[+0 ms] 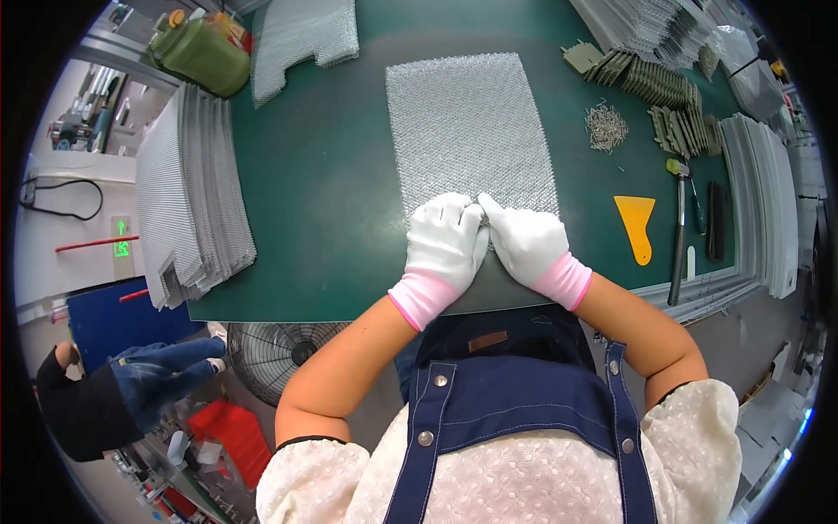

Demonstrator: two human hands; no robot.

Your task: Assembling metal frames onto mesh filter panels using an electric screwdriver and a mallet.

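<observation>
A silver metal mesh sheet (471, 127) lies flat on the green table, its near edge close to the table's front. My left hand (441, 240), in a white glove with a pink cuff, has its fingers curled over that near edge. Beside it, my right hand (531, 244) wears a matching glove and is closed on the same edge. The two thumbs almost meet at the middle of the edge. My palms and the part of the sheet under them are hidden, so anything small between the fingertips cannot be made out.
Stacked mesh panels (188, 201) stand at left, below a green jug (201, 54). Another mesh sheet (305, 39) lies far left. Rightward are small metal pins (605, 127), grey-green plates (642, 74), a yellow scraper (636, 227), a hammer (678, 231) and white panels (759, 205). A floor fan (271, 354) and another person (96, 397) are lower left.
</observation>
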